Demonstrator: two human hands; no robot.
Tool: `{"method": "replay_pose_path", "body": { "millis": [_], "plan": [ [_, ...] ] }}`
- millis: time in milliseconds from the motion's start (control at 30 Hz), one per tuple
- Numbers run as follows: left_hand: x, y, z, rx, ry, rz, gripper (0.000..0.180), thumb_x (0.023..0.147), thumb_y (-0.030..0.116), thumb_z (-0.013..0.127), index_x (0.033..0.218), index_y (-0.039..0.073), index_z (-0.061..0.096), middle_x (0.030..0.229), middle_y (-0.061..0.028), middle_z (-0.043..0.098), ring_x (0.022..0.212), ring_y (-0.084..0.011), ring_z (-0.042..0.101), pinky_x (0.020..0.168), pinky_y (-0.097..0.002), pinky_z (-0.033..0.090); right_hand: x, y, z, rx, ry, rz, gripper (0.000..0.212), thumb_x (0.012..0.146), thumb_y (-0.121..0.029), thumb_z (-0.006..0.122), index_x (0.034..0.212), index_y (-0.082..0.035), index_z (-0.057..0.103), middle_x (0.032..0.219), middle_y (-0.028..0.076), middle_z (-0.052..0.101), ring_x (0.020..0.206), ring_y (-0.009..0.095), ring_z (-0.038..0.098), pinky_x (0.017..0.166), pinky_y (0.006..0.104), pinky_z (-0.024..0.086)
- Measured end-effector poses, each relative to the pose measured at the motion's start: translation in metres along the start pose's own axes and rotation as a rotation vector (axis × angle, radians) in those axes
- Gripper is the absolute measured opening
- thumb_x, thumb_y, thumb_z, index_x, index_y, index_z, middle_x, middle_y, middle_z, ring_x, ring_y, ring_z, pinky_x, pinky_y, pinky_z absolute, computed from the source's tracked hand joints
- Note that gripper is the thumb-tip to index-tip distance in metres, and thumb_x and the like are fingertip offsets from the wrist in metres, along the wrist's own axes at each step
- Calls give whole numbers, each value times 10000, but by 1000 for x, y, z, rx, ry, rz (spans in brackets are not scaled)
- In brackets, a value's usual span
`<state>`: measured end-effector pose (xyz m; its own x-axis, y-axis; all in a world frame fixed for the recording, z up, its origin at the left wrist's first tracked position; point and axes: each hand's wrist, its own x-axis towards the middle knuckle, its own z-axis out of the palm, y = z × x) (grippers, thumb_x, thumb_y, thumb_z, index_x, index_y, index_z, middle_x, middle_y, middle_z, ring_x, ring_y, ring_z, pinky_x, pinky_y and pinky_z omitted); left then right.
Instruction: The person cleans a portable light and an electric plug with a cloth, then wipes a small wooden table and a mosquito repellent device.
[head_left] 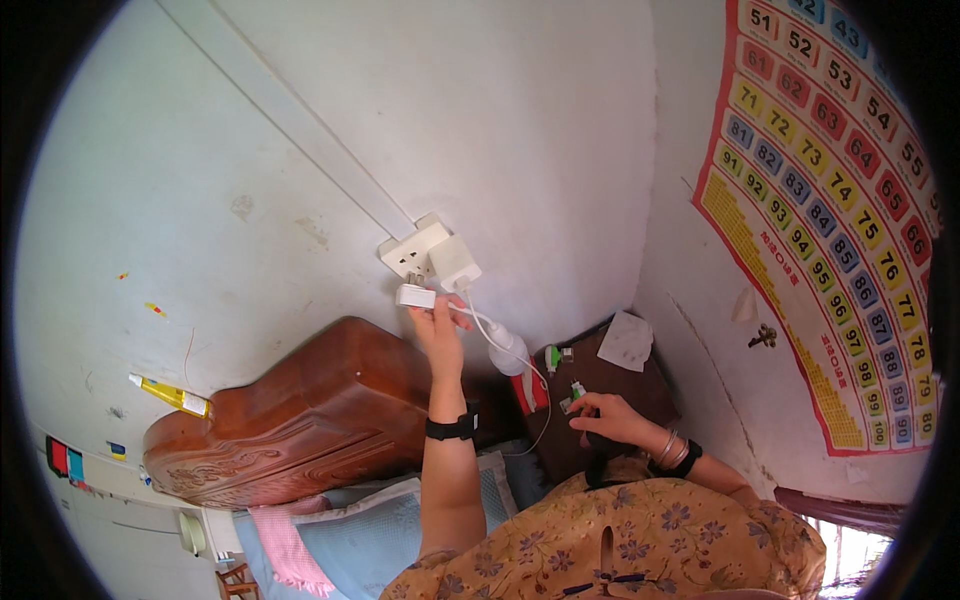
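My left hand (440,335) reaches up to the wall and grips a small white plug-in adapter (415,296) between thumb and fingers. The adapter's metal prongs point at the white wall socket (405,256), just below its holes; whether they touch is hard to see. A white charger (455,263) sits in the right part of the socket, with a white cable (540,385) running down from it. Lower right, my right hand (615,418) is bent over the dark bedside table, fingers closed around a small green-and-white piece (578,391), partly hidden by the fingertips.
On the table (645,385) are another green-and-white piece (553,358), a white paper (626,341), a white bottle (508,350) and a red packet (530,392). A carved wooden headboard (290,410) stands left of my left arm. A number chart (830,230) hangs on the right wall.
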<state>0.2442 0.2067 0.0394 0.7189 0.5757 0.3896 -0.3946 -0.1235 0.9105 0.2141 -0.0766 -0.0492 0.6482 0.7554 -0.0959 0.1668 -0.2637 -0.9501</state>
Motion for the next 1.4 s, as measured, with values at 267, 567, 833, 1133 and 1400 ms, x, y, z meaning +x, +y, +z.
{"method": "replay_pose_path", "body": {
  "millis": [267, 567, 833, 1133, 1400],
  "plan": [
    [-14, 27, -5, -227, 26, -172, 278, 957, 236, 393, 1170, 59, 370, 727, -51, 511, 488, -65, 352, 415, -206, 305, -2, -3, -4, 48, -11, 51, 336, 788, -275, 674, 1008, -32, 602, 767, 108, 628, 715, 194, 610, 655, 311, 476],
    [-36, 60, -57, -690, 67, -153, 385, 963, 306, 406, 1208, 10, 437, 665, 13, 427, 496, -41, 313, 415, -169, 263, 0, 3, 4, -9, -74, 19, 305, 775, -242, 685, 995, -44, 612, 773, 92, 622, 717, 176, 599, 663, 304, 470],
    [-67, 74, -27, -1513, 44, -388, 402, 947, 295, 439, 1175, -36, 437, 647, 24, 373, 489, -47, 295, 409, -178, 256, 9, -41, 14, 53, -178, -195, 726, 781, -145, 668, 1380, -76, 264, 818, 95, 602, 741, 168, 586, 675, 289, 463],
    [-91, 51, 6, -1699, 125, -659, 326, 954, 290, 432, 1046, -23, 445, 687, 8, 400, 493, -48, 305, 422, -174, 295, 5, -129, 10, 377, -110, -702, 618, 809, -44, 618, 1357, -40, 332, 954, 103, 584, 826, 170, 596, 744, 287, 499],
    [-105, 51, 10, -856, -139, -839, 485, 921, 467, 409, 957, 2, 541, 880, -91, 625, 718, -174, 588, 673, -285, 494, 15, -176, -33, 501, -42, -400, 393, 812, -123, 620, 1188, -78, 513, 892, 56, 582, 751, 108, 528, 650, 221, 441]
  ]
}}
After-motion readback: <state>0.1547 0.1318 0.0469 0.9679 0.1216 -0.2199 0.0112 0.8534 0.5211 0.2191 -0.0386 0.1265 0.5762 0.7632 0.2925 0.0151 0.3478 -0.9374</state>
